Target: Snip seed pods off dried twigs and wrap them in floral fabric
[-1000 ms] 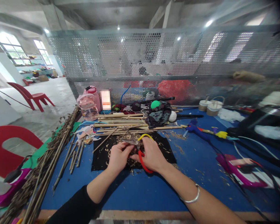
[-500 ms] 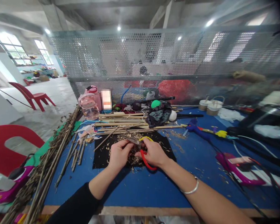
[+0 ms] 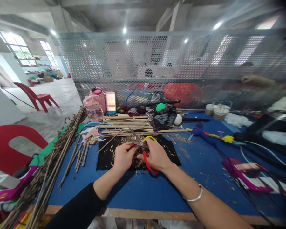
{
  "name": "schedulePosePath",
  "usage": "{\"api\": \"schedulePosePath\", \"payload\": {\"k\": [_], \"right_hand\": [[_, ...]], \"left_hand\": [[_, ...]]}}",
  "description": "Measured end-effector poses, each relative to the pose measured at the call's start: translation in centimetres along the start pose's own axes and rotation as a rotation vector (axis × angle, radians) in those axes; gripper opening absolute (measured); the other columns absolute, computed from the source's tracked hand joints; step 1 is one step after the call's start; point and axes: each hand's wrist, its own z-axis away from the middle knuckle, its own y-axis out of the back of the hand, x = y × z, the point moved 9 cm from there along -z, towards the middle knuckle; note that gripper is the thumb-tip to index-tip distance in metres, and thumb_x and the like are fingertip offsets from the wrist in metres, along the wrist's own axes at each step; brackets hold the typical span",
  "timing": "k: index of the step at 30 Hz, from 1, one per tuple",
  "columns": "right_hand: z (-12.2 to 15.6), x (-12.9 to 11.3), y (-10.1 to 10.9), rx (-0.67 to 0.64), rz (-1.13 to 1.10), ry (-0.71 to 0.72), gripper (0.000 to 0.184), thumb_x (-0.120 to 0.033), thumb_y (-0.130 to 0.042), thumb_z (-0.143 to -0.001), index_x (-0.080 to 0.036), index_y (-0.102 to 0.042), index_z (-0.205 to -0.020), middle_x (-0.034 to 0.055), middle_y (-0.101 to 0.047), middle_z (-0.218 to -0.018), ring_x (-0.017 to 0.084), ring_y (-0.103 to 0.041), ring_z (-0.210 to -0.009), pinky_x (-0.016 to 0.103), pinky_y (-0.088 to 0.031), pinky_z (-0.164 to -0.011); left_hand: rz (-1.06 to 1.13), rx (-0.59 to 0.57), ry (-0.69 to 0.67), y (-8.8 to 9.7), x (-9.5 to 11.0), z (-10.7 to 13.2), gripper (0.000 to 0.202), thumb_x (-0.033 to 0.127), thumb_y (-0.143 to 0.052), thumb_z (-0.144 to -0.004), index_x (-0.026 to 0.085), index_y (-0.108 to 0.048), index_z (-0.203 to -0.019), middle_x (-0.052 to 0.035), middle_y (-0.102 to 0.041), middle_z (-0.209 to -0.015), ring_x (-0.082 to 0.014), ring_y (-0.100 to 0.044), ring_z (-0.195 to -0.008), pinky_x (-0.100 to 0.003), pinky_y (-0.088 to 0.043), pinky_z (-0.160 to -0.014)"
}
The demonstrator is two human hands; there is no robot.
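My right hand [image 3: 157,156] grips scissors [image 3: 144,147] with one yellow and one red handle loop, blades pointing up and left. My left hand [image 3: 123,157] is closed in a pinch right beside the blades, holding a small piece I cannot make out. Both hands hover over a black cloth [image 3: 105,157] littered with wood shavings [image 3: 138,163], on the blue table [image 3: 143,194]. Just beyond the cloth lies a row of bamboo sticks [image 3: 124,124].
A long bundle of dry twigs [image 3: 54,162] runs down the table's left edge, with short sticks [image 3: 79,157] beside it. Pink bottle [image 3: 94,106], dark cloth with green ball [image 3: 163,116], blue glue gun [image 3: 202,133], magenta tools [image 3: 245,173], cables right. Mesh fence behind; red chair [image 3: 9,149] left.
The view has shifted slightly; both hands stay over the cloth, with the scissors and the left-hand pinch held close together much as before.
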Motion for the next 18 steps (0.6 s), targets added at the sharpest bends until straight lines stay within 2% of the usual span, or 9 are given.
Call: {"api": "schedulePosePath", "payload": {"k": [4,6,13,18], "right_hand": [[0.3,1.6,-0.9,-0.077,-0.067,-0.077,0.035,-0.049,-0.061,-0.071,-0.021,-0.043,-0.081,0.0004,-0.056,-0.073,0.015,-0.051,-0.06,0.025,-0.033,-0.055],[0.4,1.9,-1.0,-0.096,-0.085,-0.1,0.033,-0.048,-0.061,-0.071,-0.021,-0.043,-0.08,-0.0002,-0.056,-0.07,0.014,-0.05,-0.058,0.024,-0.032,-0.054],[0.4,2.0,-0.8,-0.138,-0.114,-0.121,0.03,-0.047,-0.059,-0.073,-0.021,-0.045,-0.072,-0.0017,-0.054,-0.062,0.011,-0.045,-0.05,0.022,-0.027,-0.049],[0.3,2.3,-0.6,-0.151,-0.11,-0.12,0.028,-0.047,-0.057,-0.075,-0.021,-0.047,-0.071,-0.0017,-0.054,-0.06,0.01,-0.044,-0.048,0.021,-0.027,-0.048]], "left_hand": [[-0.036,-0.023,0.047,-0.2,-0.4,0.2,0.021,0.031,-0.057,-0.076,0.015,-0.072,-0.081,-0.0013,-0.067,-0.069,-0.011,-0.054,-0.055,-0.019,-0.043,-0.05],[-0.013,-0.034,0.079,-0.3,-0.7,0.2,0.023,0.033,-0.057,-0.076,0.015,-0.07,-0.081,0.0002,-0.063,-0.063,-0.0085,-0.048,-0.048,-0.017,-0.039,-0.044],[0.099,-0.104,0.144,-0.8,-0.8,0.0,0.023,0.033,-0.057,-0.076,0.013,-0.067,-0.08,0.0,-0.059,-0.061,-0.0069,-0.044,-0.046,-0.016,-0.035,-0.041],[0.157,-0.102,0.156,-0.7,-0.7,0.1,0.024,0.035,-0.058,-0.075,0.012,-0.066,-0.078,0.0005,-0.058,-0.056,-0.0056,-0.042,-0.043,-0.016,-0.034,-0.04]]}}
